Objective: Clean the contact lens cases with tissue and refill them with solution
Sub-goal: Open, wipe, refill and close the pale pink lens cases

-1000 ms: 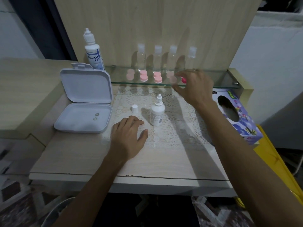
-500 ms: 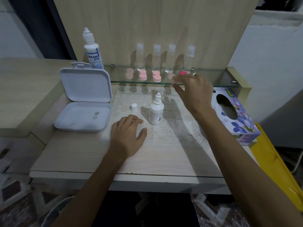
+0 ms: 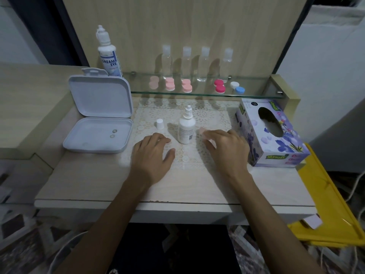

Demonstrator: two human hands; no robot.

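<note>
Open white hinged box (image 3: 98,123), left on the tabletop (image 3: 98,180), lid upright, two small round items in its base. Lace doily (image 3: 209,117), centre of tabletop. Four clear bottles (image 3: 195,63), white-capped, in a row on the glass shelf (image 3: 256,89). Yellow tray (image 3: 331,210), right of the tabletop, below its edge.

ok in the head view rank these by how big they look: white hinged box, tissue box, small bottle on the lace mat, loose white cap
1. white hinged box, open; the tissue box looks close, so that order is unsure
2. tissue box
3. small bottle
4. loose white cap
</note>
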